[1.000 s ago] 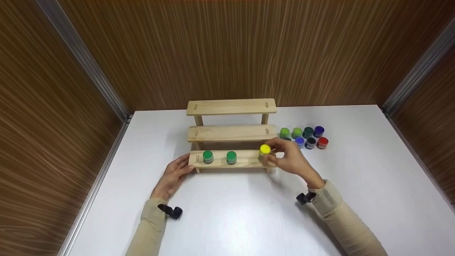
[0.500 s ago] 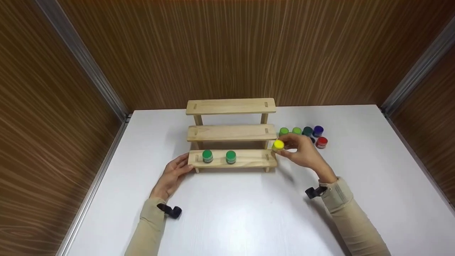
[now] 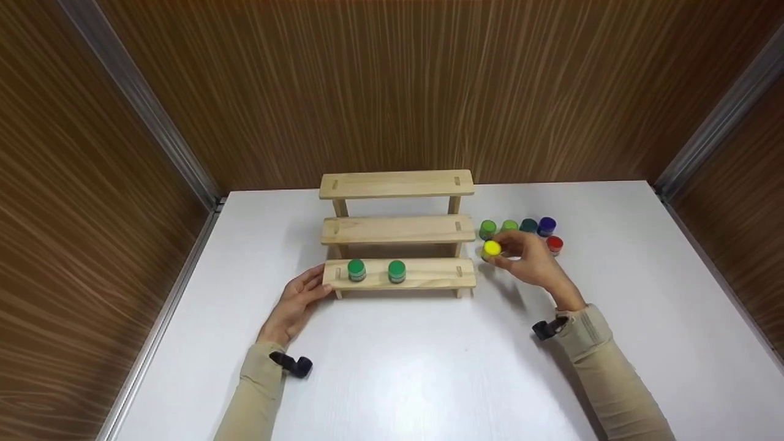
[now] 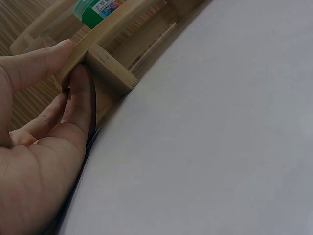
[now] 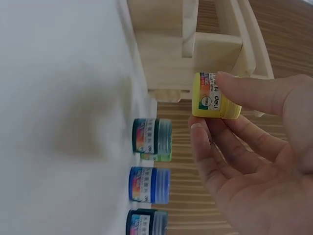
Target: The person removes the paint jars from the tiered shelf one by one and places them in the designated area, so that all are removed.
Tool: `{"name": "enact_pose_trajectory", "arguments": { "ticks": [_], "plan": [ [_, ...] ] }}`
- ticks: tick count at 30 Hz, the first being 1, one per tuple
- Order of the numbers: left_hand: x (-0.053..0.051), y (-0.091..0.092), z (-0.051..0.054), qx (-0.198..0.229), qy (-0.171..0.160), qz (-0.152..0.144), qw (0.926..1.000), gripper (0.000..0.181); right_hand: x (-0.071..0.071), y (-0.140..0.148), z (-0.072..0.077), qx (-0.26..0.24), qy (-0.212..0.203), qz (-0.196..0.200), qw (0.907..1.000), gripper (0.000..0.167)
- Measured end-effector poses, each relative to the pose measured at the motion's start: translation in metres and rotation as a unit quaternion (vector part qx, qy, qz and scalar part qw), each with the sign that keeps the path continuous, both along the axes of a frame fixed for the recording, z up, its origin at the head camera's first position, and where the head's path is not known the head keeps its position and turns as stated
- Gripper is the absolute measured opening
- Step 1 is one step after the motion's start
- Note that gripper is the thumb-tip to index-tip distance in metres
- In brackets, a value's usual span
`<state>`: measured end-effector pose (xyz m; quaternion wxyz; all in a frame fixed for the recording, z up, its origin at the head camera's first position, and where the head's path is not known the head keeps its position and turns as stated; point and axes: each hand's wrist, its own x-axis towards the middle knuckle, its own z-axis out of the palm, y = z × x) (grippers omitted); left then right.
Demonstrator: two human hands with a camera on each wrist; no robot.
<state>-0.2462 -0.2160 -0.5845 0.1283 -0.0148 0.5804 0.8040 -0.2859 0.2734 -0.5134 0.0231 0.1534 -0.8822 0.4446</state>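
Observation:
My right hand (image 3: 528,258) pinches a yellow paint jar (image 3: 491,250) between thumb and fingertips, just right of the lowest tier of a three-tier wooden stand (image 3: 429,272). The right wrist view shows the yellow jar (image 5: 209,95) turned sideways, its label visible, raised off the table. At the stand's left end, my left hand (image 3: 297,304) grips the lowest board. In the left wrist view the thumb lies on the board's upper side and fingers (image 4: 80,98) are beneath. Two green-lidded paint jars (image 3: 356,270) (image 3: 397,271) stand on that board, left and middle.
Right of the stand, several paint jars stand grouped on the white table (image 3: 392,367), among them light green (image 3: 487,229), dark green (image 3: 528,225), purple (image 3: 547,226) and red (image 3: 554,245). My right hand hides some. Wood-grain walls (image 3: 392,92) enclose the back and sides.
The right hand has carried the yellow jar rightward from above the lowest board's right end to beside the grouped jars. My left hand keeps its place at the stand.

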Motion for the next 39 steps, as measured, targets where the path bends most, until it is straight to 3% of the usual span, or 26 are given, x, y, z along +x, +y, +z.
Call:
{"name": "enact_pose_trajectory", "arguments": {
  "ticks": [22,39],
  "plan": [
    [0.000,-0.001,-0.001,0.012,0.002,-0.004,0.9999,0.071,-0.002,0.019,-0.005,0.073,-0.059,-0.034,0.9949,0.039],
    [0.001,-0.003,0.000,-0.008,0.001,-0.009,0.9999,0.072,0.001,0.017,-0.003,0.126,-0.040,-0.016,0.9911,0.030]
  ]
}}
